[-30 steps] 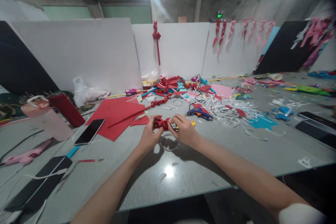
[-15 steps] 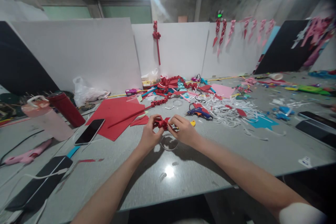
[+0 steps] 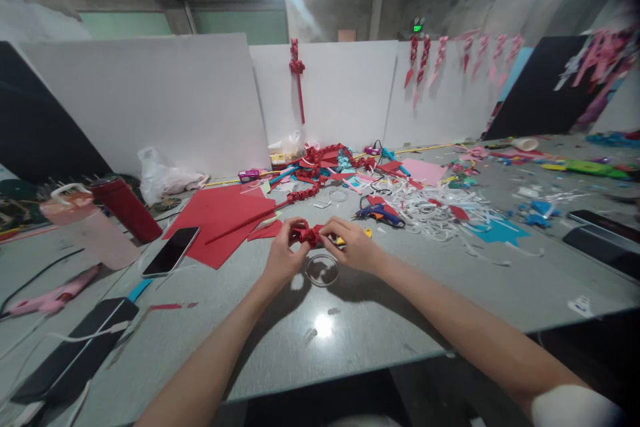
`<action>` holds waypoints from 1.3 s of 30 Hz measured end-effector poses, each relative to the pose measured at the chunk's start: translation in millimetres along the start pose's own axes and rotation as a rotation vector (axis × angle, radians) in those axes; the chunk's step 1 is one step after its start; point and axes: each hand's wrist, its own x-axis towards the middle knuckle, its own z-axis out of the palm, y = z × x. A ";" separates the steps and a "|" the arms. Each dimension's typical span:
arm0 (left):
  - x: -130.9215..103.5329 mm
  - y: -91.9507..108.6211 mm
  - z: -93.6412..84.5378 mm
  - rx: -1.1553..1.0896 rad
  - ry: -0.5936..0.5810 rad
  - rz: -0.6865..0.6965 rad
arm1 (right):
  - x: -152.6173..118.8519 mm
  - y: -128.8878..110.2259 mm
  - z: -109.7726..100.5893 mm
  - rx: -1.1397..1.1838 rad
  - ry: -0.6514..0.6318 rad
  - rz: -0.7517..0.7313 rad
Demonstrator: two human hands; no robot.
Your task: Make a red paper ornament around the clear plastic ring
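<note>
A small folded red piece (image 3: pixel 310 235) is held between both hands over the middle of the grey table (image 3: pixel 280 353). My left hand (image 3: pixel 287 250) grips its left side, with fingers curled round the top and the thumb below. The fingertips of my right hand (image 3: pixel 350 245) pinch its right end. Just beneath the hands lies a clear round ring (image 3: pixel 323 270). A yellow object (image 3: pixel 369 233) shows partly behind my right hand. Large red sheets (image 3: pixel 215 213) lie to the left, with a thin red strip across them.
A blue glue gun (image 3: pixel 380 214) and a pile of white strips (image 3: pixel 435 210) lie to the right. On the left are a phone (image 3: pixel 171 251), a red flask (image 3: pixel 127 210), a pink bottle (image 3: pixel 93 230) and a black pouch (image 3: pixel 77 347). White boards (image 3: pixel 335 90) stand behind.
My right hand has shifted slightly, and more of the yellow object shows behind it. Both hands still hold the red piece.
</note>
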 end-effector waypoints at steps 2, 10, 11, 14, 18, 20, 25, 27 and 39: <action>0.8 0.6 -1.8 -0.035 -0.030 -0.001 | 0.2 5.3 -4.3 0.015 -0.019 -0.002; 3.9 3.8 -7.7 -0.103 -0.090 -0.054 | -3.6 25.6 1.1 -0.064 -0.049 -0.104; 5.4 2.5 -9.2 -0.113 -0.080 -0.051 | -3.7 25.4 1.4 -0.067 -0.038 -0.108; 9.7 -2.4 -15.1 -0.115 -0.014 -0.021 | -2.9 21.5 1.3 -0.072 0.000 -0.092; 10.9 -3.2 -20.0 0.042 0.149 0.043 | -1.9 13.3 4.2 -0.096 0.043 -0.034; 9.0 0.4 -18.7 0.176 0.195 0.128 | -2.7 10.0 7.6 -0.108 0.050 0.006; 2.7 11.2 -9.2 0.446 0.155 0.290 | -6.6 5.6 16.3 -0.144 0.057 0.066; 1.2 12.7 -6.4 0.491 0.119 0.300 | -7.6 4.3 18.5 -0.169 0.067 0.079; 1.9 2.5 -4.8 0.456 0.077 0.181 | -9.4 5.3 21.4 -0.189 0.069 0.078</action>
